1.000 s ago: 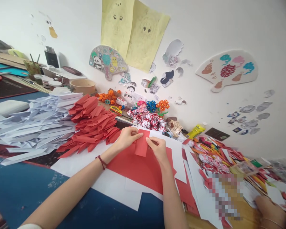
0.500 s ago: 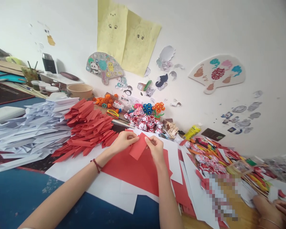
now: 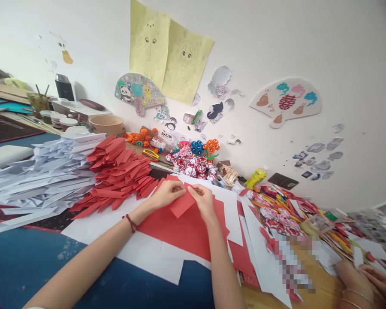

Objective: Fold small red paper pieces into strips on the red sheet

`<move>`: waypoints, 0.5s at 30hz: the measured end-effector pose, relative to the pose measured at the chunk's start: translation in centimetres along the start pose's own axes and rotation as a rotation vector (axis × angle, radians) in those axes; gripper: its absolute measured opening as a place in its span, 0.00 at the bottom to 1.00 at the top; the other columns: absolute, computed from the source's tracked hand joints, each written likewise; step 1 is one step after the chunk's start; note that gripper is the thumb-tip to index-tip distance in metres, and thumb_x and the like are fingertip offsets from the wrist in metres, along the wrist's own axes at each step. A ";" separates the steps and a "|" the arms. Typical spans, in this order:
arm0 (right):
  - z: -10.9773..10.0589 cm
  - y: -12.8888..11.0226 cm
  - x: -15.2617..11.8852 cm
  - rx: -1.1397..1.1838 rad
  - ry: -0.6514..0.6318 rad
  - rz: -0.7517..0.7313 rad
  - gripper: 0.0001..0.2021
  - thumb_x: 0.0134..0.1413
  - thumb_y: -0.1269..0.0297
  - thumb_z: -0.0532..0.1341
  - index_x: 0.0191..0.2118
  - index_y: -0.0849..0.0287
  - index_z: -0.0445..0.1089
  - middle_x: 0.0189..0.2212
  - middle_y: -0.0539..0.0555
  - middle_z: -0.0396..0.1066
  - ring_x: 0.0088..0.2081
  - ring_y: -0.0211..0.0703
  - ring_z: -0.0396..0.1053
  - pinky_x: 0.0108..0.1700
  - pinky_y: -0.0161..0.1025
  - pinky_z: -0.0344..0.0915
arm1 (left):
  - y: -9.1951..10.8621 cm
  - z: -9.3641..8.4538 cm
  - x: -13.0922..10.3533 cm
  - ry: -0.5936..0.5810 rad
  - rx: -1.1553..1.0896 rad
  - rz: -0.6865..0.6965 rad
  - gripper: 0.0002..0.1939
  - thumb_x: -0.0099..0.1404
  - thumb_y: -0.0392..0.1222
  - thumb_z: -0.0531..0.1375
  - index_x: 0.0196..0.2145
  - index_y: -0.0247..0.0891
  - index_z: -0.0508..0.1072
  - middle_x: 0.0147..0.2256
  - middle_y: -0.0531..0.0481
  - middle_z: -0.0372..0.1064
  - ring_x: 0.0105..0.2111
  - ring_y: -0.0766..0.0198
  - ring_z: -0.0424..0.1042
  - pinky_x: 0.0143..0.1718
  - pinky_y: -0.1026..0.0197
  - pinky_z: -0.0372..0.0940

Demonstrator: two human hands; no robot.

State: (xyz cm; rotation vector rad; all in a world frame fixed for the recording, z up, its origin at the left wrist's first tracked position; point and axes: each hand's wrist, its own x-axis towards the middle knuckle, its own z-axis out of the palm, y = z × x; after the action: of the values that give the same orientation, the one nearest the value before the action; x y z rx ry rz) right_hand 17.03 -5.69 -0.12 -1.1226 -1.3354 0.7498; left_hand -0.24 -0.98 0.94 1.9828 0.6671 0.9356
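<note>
A small red paper piece (image 3: 182,203) is held between my two hands, over a large red sheet (image 3: 180,234) lying on white paper (image 3: 154,262). My left hand (image 3: 167,194) pinches its upper left edge with thumb and fingers. At the upper right edge, my right hand (image 3: 202,198) grips it between thumb and curled fingers. To the left lie a heap of folded red strips (image 3: 119,171) and a bigger heap of folded white strips (image 3: 58,171).
Another person's hands (image 3: 357,279) hold paper at the lower right. Red and white paper flowers (image 3: 193,165) stand against the wall behind. A round tan bowl (image 3: 107,124) and a black bottle (image 3: 64,88) are at the back left.
Both my hands and the small red piece have shifted slightly left and down, and the piece is tilted a little differently. The view has shifted slightly.
</note>
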 end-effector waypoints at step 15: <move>1.2 0.0 -0.2 -0.087 0.182 -0.077 0.12 0.51 0.56 0.66 0.29 0.60 0.75 0.28 0.53 0.75 0.32 0.43 0.70 0.37 0.38 0.65 | 0.7 -0.4 0.1 -0.010 0.102 -0.053 0.09 0.59 0.39 0.50 0.22 0.36 0.60 0.23 0.55 0.58 0.26 0.68 0.57 0.29 0.64 0.50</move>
State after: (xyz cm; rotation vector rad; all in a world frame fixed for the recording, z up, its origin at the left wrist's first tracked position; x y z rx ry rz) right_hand 15.87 -5.68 -0.34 -1.1724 -1.2587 0.5243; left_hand -0.43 -1.14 1.74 2.0473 0.7717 0.8744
